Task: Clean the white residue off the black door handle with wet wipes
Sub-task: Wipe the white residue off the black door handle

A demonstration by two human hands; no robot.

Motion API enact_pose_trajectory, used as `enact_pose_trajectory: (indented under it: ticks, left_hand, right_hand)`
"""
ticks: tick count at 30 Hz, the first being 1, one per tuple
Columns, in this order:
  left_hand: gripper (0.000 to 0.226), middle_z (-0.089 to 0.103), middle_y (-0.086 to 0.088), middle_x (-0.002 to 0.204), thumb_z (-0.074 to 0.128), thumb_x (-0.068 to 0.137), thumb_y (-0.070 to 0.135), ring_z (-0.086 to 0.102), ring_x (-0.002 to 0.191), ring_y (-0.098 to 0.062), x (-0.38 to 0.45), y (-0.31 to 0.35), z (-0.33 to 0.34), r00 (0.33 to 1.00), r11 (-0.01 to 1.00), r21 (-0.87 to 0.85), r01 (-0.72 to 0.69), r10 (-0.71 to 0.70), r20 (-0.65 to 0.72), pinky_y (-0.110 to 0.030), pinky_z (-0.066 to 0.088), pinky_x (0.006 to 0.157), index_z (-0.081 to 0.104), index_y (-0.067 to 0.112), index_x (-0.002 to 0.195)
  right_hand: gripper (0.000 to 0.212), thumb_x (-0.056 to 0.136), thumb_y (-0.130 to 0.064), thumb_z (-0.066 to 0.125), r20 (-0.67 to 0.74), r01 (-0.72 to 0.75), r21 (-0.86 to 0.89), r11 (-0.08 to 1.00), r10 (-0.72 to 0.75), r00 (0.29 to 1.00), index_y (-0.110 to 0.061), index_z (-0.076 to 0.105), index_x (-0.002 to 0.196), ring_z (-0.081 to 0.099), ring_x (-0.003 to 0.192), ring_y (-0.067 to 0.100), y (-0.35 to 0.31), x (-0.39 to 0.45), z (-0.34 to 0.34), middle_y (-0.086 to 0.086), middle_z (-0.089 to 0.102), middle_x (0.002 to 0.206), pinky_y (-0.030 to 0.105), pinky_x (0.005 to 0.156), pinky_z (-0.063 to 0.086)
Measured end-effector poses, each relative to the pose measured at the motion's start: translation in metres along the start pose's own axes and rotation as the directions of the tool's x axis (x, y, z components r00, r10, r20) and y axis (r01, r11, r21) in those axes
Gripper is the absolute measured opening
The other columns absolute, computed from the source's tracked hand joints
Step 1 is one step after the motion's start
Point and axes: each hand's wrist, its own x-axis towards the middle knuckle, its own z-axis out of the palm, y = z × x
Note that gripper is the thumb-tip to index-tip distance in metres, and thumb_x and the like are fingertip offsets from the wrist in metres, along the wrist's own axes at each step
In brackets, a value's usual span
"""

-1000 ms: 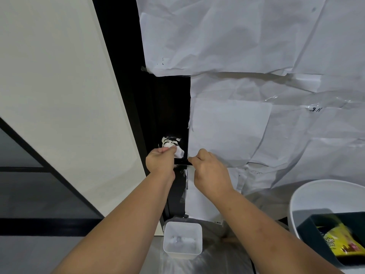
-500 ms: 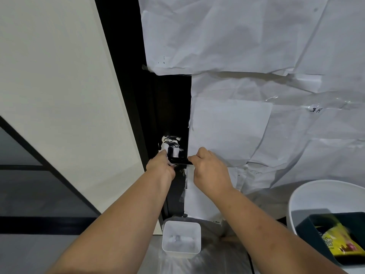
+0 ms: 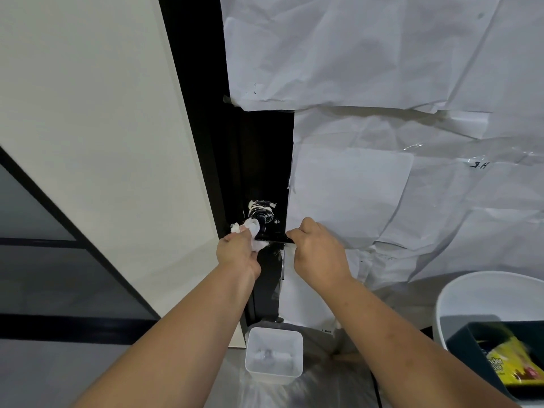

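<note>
Left hand (image 3: 237, 254) grips wet wipe (image 3: 253, 234); right hand (image 3: 319, 251) pinches door handle (image 3: 273, 238). Risk: loaded wipe smearing residue (image 3: 260, 208) wider.

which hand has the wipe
The left hand grips the crumpled white wipe by the handle's base; the right hand holds only the black lever's end.

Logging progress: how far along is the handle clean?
Done: the lever of the door handle looks mostly black. In hand: left hand holds a wet wipe at the handle's neck; right hand steadies the lever's end. Left: white residue smeared around the round base.
</note>
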Motion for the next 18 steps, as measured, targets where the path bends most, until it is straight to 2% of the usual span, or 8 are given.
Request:
enact_pose_trajectory:
  ticks: [3, 5, 8, 11, 14, 16, 18]
  left_hand:
    - [0.024, 0.063, -0.009, 0.119, 0.059, 0.093, 0.016, 0.064, 0.1, -0.022, -0.007, 0.004, -0.007, 0.997, 0.997, -0.009, -0.07, 0.07, -0.031, -0.028, 0.056, 0.078, 0.057, 0.006, 0.114]
    - [0.009, 0.063, -0.009, 0.112, 0.054, 0.097, 0.019, 0.063, 0.101, -0.025, -0.019, 0.01, -0.009, 0.992, 0.992, 0.0, -0.129, 0.129, -0.005, -0.034, 0.056, 0.086, 0.057, 0.011, 0.099]
    - [0.01, 0.063, -0.005, 0.107, 0.054, 0.098, 0.024, 0.064, 0.102, -0.023, -0.03, 0.018, -0.013, 0.978, 0.979, 0.016, -0.201, 0.2, 0.06, -0.041, 0.052, 0.096, 0.054, 0.018, 0.091]
    - [0.008, 0.064, -0.003, 0.109, 0.054, 0.099, 0.025, 0.063, 0.105, -0.022, -0.036, 0.023, -0.018, 0.963, 0.964, 0.083, -0.252, 0.241, 0.123, -0.042, 0.051, 0.096, 0.056, 0.018, 0.101]
    - [0.017, 0.065, -0.008, 0.113, 0.052, 0.099, 0.02, 0.064, 0.104, -0.024, -0.042, 0.027, -0.024, 0.94, 0.949, 0.125, -0.288, 0.256, 0.226, -0.041, 0.053, 0.089, 0.056, 0.012, 0.114]
    - [0.021, 0.066, -0.011, 0.113, 0.056, 0.097, 0.013, 0.065, 0.1, -0.025, -0.046, 0.031, -0.03, 0.912, 0.932, 0.163, -0.322, 0.26, 0.316, -0.039, 0.054, 0.083, 0.055, 0.012, 0.118]
    - [0.036, 0.068, -0.009, 0.111, 0.064, 0.089, 0.002, 0.068, 0.099, -0.024, -0.049, 0.035, -0.035, 0.879, 0.914, 0.199, -0.354, 0.252, 0.406, -0.036, 0.055, 0.08, 0.054, 0.014, 0.121]
  right_hand:
    - [0.037, 0.07, 0.005, 0.054, -0.011, -0.005, 0.012, 1.0, 0.005, 1.0, -0.012, 0.068, 0.1, 0.052, 0.076, 0.024, 0.001, 0.001, 0.002, 0.004, 0.051, 0.089, 0.027, 0.05, 0.03]
    - [0.035, 0.072, 0.003, 0.054, -0.013, -0.01, 0.035, 0.999, 0.011, 1.0, -0.011, 0.069, 0.1, 0.052, 0.075, 0.026, 0.002, 0.003, 0.002, 0.005, 0.051, 0.088, 0.028, 0.05, 0.031]
    - [0.029, 0.082, -0.005, 0.055, -0.027, -0.056, 0.158, 0.986, 0.061, 0.998, -0.015, 0.071, 0.104, 0.056, 0.081, 0.028, 0.002, 0.01, 0.002, 0.006, 0.055, 0.089, 0.031, 0.057, 0.042]
    - [0.022, 0.09, -0.017, 0.056, -0.021, -0.125, 0.377, 0.918, 0.143, 0.99, -0.019, 0.071, 0.106, 0.056, 0.09, 0.024, -0.003, 0.018, 0.0, 0.005, 0.058, 0.093, 0.03, 0.073, 0.046]
    - [0.023, 0.091, -0.028, 0.056, 0.076, -0.197, 0.508, 0.839, 0.184, 0.98, -0.024, 0.069, 0.109, 0.058, 0.095, 0.019, -0.016, 0.024, -0.008, -0.001, 0.062, 0.099, 0.032, 0.083, 0.048]
    - [0.024, 0.089, -0.033, 0.057, 0.156, -0.259, 0.593, 0.763, 0.207, 0.966, -0.025, 0.068, 0.109, 0.061, 0.094, 0.012, -0.025, 0.028, -0.015, -0.009, 0.064, 0.096, 0.035, 0.085, 0.051]
    - [0.02, 0.088, -0.036, 0.059, 0.202, -0.297, 0.624, 0.723, 0.217, 0.955, -0.027, 0.068, 0.104, 0.062, 0.089, 0.008, -0.032, 0.031, -0.018, -0.014, 0.065, 0.089, 0.034, 0.084, 0.053]
